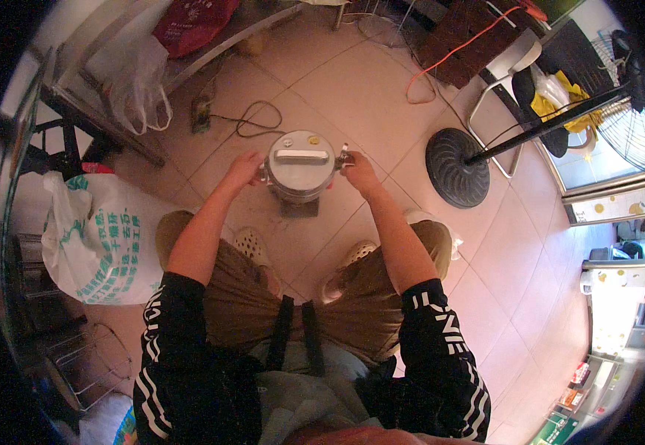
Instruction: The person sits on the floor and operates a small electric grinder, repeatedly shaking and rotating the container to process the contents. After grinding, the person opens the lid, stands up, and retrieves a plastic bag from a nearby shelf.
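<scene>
A silver machine (300, 179) stands on the floor (352, 81) between our left hand (247, 169) and right hand (361, 172).
We grip its latch (344, 154) with the right; the left touches the other side, whether gripping we cannot tell. A cord (281, 117) loops beyond the left.

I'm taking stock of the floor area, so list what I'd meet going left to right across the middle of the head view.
White plastic bag with green printing, left hand, silver round metal appliance with a bar-handled lid, right hand, black round ribbed stand base, yellow plastic bag.
</scene>
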Motion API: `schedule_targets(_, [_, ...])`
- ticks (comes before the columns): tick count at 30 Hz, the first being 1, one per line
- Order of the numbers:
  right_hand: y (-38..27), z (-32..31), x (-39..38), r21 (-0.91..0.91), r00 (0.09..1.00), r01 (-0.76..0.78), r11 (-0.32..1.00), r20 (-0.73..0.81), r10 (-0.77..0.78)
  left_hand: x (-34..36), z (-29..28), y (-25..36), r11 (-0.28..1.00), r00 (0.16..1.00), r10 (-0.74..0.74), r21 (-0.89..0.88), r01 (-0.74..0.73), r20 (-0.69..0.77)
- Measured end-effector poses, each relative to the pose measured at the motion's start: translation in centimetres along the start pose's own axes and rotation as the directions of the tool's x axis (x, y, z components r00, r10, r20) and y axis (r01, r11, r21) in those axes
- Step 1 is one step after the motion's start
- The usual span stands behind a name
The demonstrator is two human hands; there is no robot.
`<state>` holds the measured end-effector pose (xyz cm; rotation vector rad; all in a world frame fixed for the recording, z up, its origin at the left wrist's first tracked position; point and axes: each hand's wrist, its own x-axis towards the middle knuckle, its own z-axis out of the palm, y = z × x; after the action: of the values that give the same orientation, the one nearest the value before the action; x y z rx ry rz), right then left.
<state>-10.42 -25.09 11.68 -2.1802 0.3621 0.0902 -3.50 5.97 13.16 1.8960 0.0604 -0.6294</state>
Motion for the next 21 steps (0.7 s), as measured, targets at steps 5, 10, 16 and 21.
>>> schedule_targets(5, [0.8, 1.1, -0.5, -0.02, 0.998, 0.063, 0.998, 0.015, -0.062, 0.2, -0.6, 0.9, 1.0, 0.999, -0.005, -0.012, 0.006, 0.041])
schedule_targets(10, [1.0, 0.8, -0.6, -0.075, 0.997, 0.082, 0.994, 0.003, -0.082, 2.0, -1.3, -0.9, 0.944, 0.99, -0.117, -0.302, 0.135, 0.076])
schedule_targets(16, [3.0, 2.0, -0.2, -0.071, 0.987, 0.141, 0.988, -0.072, -0.146, 4.3, -3.5, 0.2, 0.415, 0.962, 0.262, -0.909, -0.043, 0.074])
schedule_targets(21, [3.2, 2.5, -0.5, 0.023, 0.994, 0.107, 0.994, -0.041, -0.106, 1.1, -1.7, 3.6, 0.93, 0.929, 0.367, 0.039, -0.366, -0.037])
